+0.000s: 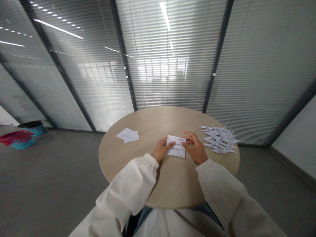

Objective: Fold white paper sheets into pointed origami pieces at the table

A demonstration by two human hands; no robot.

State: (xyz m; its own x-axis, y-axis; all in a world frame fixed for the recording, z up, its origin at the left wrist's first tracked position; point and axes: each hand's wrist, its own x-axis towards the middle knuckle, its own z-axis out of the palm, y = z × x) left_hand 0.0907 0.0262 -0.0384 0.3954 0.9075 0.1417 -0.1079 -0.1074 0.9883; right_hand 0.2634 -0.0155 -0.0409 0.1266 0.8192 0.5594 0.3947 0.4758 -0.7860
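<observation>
Left hand [161, 150] and right hand [194, 149] pinch folded paper [176, 147]; origami cranes [219, 140] nearby (loose sheets [127, 135] farther left).

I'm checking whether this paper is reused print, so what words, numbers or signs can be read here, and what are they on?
Nothing can be quoted. The folded sheet of paper between the person's hands has several short lines of dark print, too small and blurred to read.

Round wooden table [128, 164] with paper cranes [219, 139]
</observation>
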